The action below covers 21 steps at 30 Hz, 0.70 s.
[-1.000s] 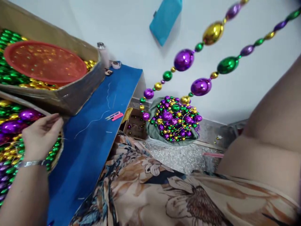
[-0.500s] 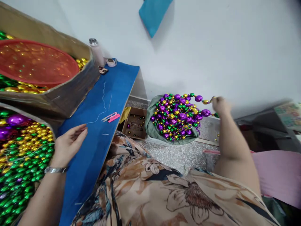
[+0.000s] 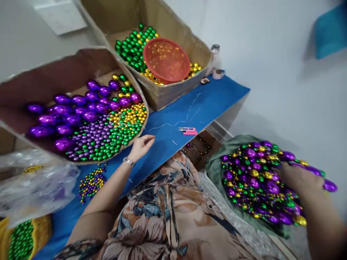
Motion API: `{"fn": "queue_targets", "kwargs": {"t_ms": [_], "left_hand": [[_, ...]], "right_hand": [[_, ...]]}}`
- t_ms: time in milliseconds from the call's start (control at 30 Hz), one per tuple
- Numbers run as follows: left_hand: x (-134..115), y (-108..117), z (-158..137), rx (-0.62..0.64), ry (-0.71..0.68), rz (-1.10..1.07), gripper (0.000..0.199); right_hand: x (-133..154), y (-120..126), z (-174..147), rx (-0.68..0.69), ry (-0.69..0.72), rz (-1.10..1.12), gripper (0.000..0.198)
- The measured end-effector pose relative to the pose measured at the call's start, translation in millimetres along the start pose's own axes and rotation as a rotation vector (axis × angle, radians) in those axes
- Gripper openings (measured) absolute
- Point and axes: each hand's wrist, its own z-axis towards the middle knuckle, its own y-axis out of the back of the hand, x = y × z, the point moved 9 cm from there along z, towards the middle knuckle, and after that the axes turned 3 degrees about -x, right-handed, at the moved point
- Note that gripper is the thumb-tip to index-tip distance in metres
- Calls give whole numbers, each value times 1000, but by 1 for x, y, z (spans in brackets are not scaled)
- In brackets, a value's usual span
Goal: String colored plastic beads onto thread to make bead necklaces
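Bead strand [image 3: 326,182] now lowered onto bead pile [image 3: 257,184] by right hand [image 3: 295,177]; fingers' state can't be told. Left hand [image 3: 141,146], fingers loosely spread, rested at worktop [image 3: 217,97] front edge.

Purple, green and gold beads [image 3: 255,180] on green cloth [image 3: 217,168]; blue board [image 3: 206,103]; orange bowl [image 3: 166,60].
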Motion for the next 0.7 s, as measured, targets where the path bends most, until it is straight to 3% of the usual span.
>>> {"fn": "queue_targets", "kwargs": {"t_ms": [67, 133, 200, 267, 333, 400, 467, 533, 600, 700], "left_hand": [[4, -8, -15, 36, 12, -10, 33], [6, -18, -28, 65, 24, -27, 27], [10, -23, -36, 57, 57, -59, 24], [16, -20, -39, 1, 113, -109, 25], [23, -10, -41, -98, 166, -149, 28], [28, 2, -41, -221, 200, -189, 30], [33, 11, -43, -346, 245, -265, 33], [40, 13, -45, -441, 321, -422, 38], [41, 3, -44, -445, 391, -646, 43], [23, -20, -37, -284, 429, -1009, 42]], "right_hand": [[77, 24, 7, 36, 158, -55, 38], [186, 60, -2, -53, 446, 12, 39], [295, 87, -23, -91, 712, 143, 37], [388, 111, -46, -142, 902, 411, 34], [466, 125, -70, -88, 1122, 755, 37], [525, 126, -87, -43, 1234, 827, 46], [560, 123, -106, 14, 1328, 867, 46], [570, 119, -127, 72, 1424, 888, 40], [560, 116, -148, 118, 1518, 889, 43], [523, 111, -166, 150, 1607, 856, 43]]}}
